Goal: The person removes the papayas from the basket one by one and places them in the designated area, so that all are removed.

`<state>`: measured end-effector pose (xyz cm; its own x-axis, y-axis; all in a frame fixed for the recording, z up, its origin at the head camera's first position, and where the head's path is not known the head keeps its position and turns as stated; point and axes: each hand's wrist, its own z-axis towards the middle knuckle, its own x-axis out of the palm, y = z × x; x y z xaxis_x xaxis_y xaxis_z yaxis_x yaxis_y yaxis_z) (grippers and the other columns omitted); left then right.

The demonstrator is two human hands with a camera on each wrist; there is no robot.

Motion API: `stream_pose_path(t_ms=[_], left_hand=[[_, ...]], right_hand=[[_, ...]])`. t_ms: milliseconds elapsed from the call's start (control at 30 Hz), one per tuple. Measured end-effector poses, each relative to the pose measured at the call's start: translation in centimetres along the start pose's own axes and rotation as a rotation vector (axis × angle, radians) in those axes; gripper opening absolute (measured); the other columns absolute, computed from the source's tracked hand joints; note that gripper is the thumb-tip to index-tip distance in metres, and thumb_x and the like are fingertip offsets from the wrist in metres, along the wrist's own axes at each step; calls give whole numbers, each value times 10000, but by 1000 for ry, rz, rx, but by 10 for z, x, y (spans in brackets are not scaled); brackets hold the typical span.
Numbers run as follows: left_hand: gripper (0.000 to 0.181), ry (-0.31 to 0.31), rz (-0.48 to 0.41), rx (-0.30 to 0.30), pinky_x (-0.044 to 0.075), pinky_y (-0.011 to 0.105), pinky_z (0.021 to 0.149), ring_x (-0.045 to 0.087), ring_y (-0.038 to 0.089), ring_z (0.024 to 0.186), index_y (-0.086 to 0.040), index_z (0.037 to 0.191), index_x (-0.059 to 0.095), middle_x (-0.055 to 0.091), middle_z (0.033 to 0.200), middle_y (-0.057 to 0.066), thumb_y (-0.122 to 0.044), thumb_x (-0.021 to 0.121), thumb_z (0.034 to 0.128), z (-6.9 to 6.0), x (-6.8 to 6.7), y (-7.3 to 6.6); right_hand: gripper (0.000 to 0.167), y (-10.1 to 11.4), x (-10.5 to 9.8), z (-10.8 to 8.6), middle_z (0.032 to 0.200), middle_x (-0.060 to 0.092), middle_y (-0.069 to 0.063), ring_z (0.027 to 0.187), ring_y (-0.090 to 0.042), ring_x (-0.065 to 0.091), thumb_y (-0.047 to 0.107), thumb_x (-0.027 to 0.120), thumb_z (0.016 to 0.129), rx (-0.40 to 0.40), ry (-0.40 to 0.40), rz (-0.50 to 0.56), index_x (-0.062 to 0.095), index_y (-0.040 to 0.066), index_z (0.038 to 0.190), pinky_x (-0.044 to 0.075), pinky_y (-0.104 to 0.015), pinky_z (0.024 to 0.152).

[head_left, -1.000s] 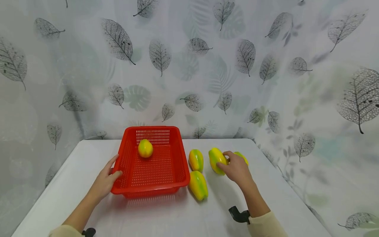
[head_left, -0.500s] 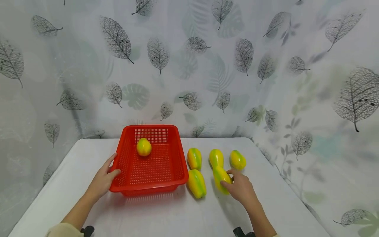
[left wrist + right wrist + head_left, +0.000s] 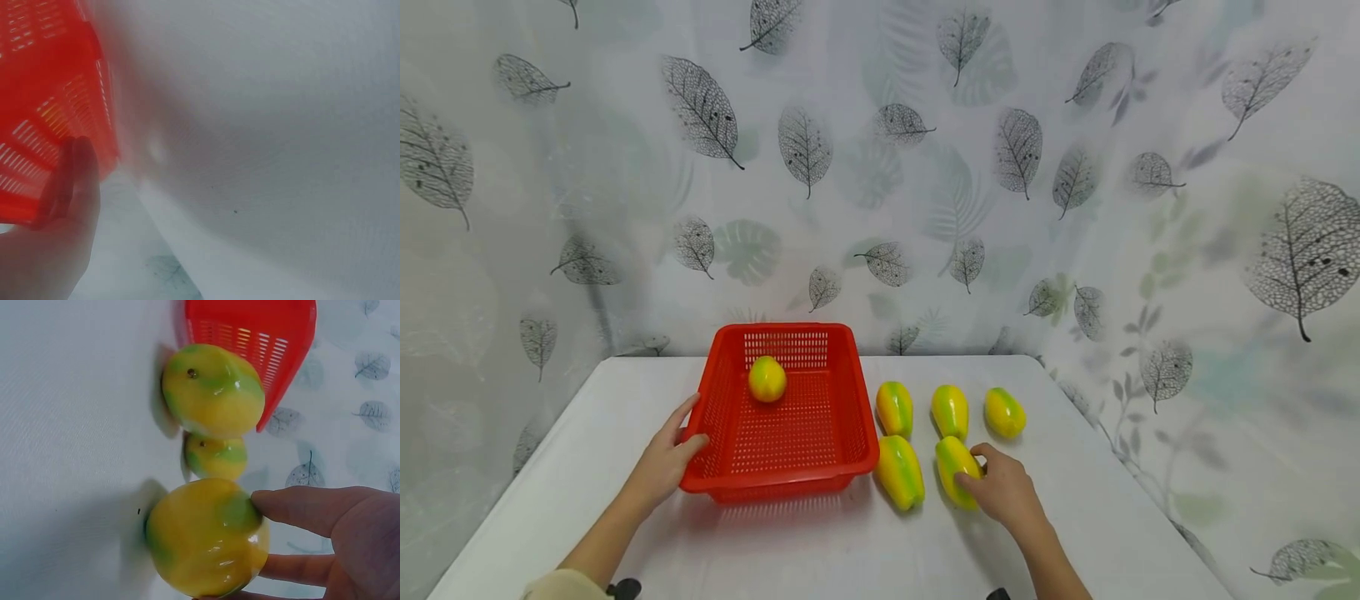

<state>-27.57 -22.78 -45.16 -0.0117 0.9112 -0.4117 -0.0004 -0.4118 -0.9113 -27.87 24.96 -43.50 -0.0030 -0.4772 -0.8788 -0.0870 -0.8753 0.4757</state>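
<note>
My left hand (image 3: 662, 465) grips the left rim of a red slotted basket (image 3: 782, 477), thumb over the edge; in the left wrist view the fingers lie along its outer side. Inside the basket, towards the back, sits one yellow-green fruit (image 3: 767, 379). My right hand (image 3: 1009, 492) holds a larger yellow-green fruit (image 3: 957, 472) between thumb and fingers, low at the tabletop. In the right wrist view the thumb and fingers touch that fruit (image 3: 206, 537) from one side. Directly behind it stands another fruit (image 3: 951, 412).
Beside the basket's right side lie two fruits, one at the back (image 3: 895, 408) and a larger one in front (image 3: 900, 472). Another fruit (image 3: 1004, 412) lies at the back right of the white table (image 3: 790, 550). Leaf-patterned sheeting (image 3: 880, 208) surrounds the table's back and sides.
My right hand has brought the held fruit towards the table's front, away from the back fruits. The left hand still grips the basket, which has stayed in place.
</note>
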Motion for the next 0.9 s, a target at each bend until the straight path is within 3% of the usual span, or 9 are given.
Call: stream_pose_path(t_ms=[467,700,900], left_hand=[[731,1,-19,-5,654,373,779,690,303,1040,-177,1680,63,449,1460,359,-152,467,1071,1,0,1],[735,-3,-17,-6,654,376,778,691,295,1034,-175,1679,66,449,1460,359,-146,473,1068,0,1,-1],[736,-8,-11,-7,653,388,790,684,317,1058,-170,1679,66,440,1473,357,-144,475,1068,0,2,-1]], right_hand=[[589,4,-3,0,1100,738,-123,845,-224,650,415,744,905,16,28,-91,618,64,1361,559,-418,676],[624,7,-9,-1,1272,695,-209,1032,-357,690,435,712,926,-3,3,-119,593,45,1398,584,-531,783],[628,16,-11,4,1365,651,-214,1118,-393,665,422,715,933,-21,-29,-116,587,31,1407,577,-576,877]])
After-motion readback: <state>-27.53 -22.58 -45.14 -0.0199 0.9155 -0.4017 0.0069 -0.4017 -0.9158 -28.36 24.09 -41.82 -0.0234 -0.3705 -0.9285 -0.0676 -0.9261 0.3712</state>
